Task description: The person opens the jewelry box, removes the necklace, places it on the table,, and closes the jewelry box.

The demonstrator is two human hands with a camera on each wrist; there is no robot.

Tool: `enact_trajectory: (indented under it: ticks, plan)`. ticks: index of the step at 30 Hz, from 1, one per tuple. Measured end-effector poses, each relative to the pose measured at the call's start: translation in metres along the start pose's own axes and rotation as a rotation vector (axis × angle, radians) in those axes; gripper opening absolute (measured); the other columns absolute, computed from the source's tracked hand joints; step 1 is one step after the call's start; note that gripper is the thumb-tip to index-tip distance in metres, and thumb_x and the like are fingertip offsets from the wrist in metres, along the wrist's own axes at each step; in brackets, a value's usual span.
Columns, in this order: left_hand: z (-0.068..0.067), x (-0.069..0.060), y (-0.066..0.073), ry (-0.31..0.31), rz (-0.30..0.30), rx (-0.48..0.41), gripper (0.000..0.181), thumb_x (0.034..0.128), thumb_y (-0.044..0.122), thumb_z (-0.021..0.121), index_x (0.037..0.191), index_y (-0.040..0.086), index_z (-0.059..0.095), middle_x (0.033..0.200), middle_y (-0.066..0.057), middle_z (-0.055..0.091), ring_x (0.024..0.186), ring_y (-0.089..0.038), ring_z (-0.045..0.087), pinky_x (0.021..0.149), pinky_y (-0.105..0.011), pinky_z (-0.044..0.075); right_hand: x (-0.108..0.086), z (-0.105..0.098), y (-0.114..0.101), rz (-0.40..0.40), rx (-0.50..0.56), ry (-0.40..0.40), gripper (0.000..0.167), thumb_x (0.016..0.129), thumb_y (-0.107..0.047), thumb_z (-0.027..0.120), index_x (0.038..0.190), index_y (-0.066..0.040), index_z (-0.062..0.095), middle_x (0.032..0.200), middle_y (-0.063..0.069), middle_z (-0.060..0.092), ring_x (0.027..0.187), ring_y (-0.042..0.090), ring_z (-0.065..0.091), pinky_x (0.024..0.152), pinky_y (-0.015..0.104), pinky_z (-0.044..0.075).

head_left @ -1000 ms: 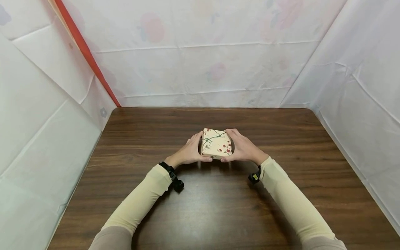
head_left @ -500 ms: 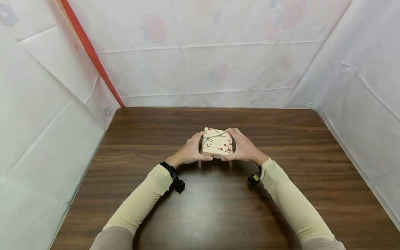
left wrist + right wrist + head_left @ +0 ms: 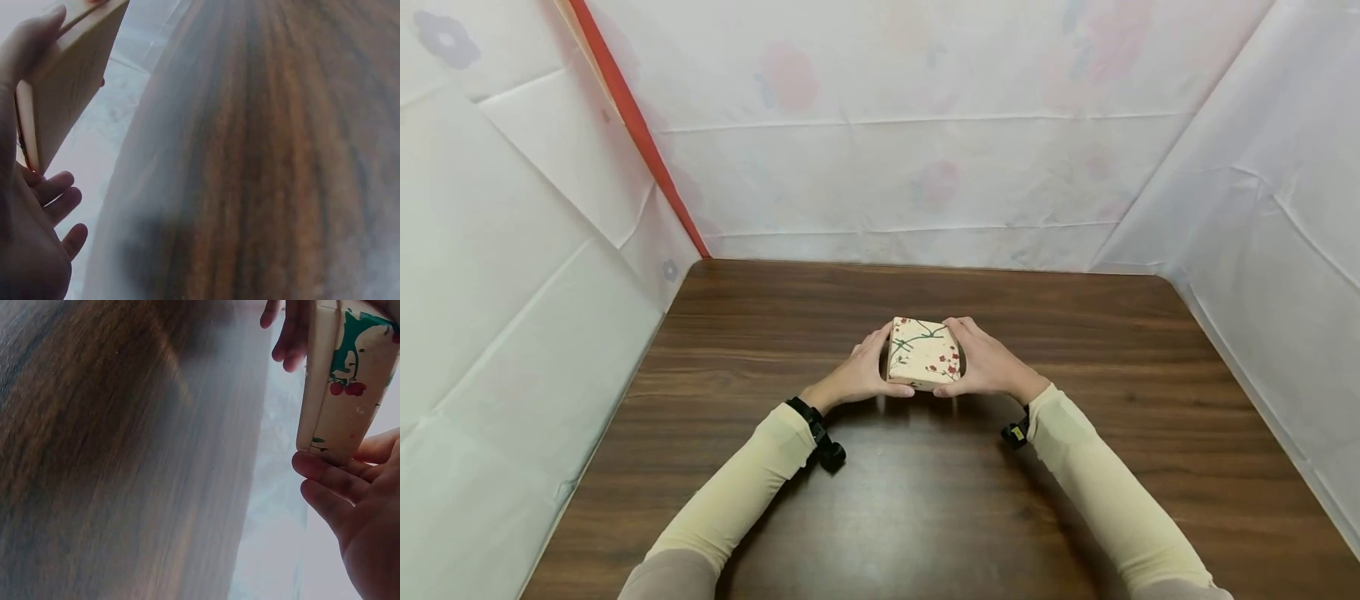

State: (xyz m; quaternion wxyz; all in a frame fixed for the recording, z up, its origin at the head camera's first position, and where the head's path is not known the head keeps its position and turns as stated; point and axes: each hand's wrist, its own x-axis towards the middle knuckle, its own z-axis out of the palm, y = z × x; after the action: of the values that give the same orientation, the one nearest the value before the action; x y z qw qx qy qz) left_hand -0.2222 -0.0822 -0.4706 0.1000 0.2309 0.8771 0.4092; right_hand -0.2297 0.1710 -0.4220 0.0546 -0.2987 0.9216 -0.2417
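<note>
A small cream box (image 3: 923, 354) with green branches and red blossoms is held between both hands, in the middle of the head view. My left hand (image 3: 859, 371) grips its left side, thumb at the near edge and fingers toward the far corner. On the opposite side my right hand (image 3: 988, 362) grips it the same way. The left wrist view shows the box's plain underside (image 3: 75, 87) with faint lines of print, so it is raised off the table. A seam runs along the patterned side (image 3: 350, 394) in the right wrist view. The box's inside is hidden.
The dark wood-grain table (image 3: 880, 517) spreads beneath both arms. Pale floral sheeting (image 3: 880, 167) rises behind it and at both sides, with a red strip (image 3: 636, 125) at the back left corner. Black camera bands (image 3: 820, 437) sit on the wrists.
The head view has shifted slightly, so the scene appears a little lower and farther right. Both hands keep their grip on the box, which has hardly moved.
</note>
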Motion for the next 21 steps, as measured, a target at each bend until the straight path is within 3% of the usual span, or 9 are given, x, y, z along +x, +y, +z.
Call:
enact_trajectory:
  ticks: [4,11,21]
  plan:
    - [0.0009,0.0025,0.0008,0.004,-0.02,0.012,0.123,0.0694,0.062,0.078,0.158,0.013,0.008,0.161,-0.012,0.022,0.149,-0.03,0.02,0.118,-0.056,0.018,0.0001,0.0008,0.0021,-0.022,0.016,0.01,0.105,0.061,-0.053,0.083,0.143,-0.007,0.036,0.135,0.014,0.043,0.106,0.025,0.053,0.087,0.044,0.05]
    - [0.0048,0.0062,0.0034,0.027,-0.024,0.012,0.115,0.0714,0.048,0.082,0.156,0.009,0.014,0.156,-0.013,0.029,0.147,-0.031,0.024,0.118,-0.056,0.02,-0.0021,0.0042,0.0066,-0.005,0.025,-0.03,0.117,0.067,-0.05,0.084,0.155,-0.005,0.021,0.145,0.017,0.037,0.113,0.027,0.05,0.092,0.046,0.047]
    - [0.0052,0.0085,0.0079,-0.04,-0.048,0.03,0.12,0.0732,0.052,0.079,0.158,0.011,0.005,0.161,-0.014,0.021,0.148,-0.031,0.021,0.118,-0.056,0.018,-0.004,-0.0005,0.0061,-0.032,-0.054,-0.009,0.11,0.065,-0.056,0.081,0.149,-0.004,0.033,0.136,0.015,0.044,0.106,0.024,0.052,0.086,0.043,0.049]
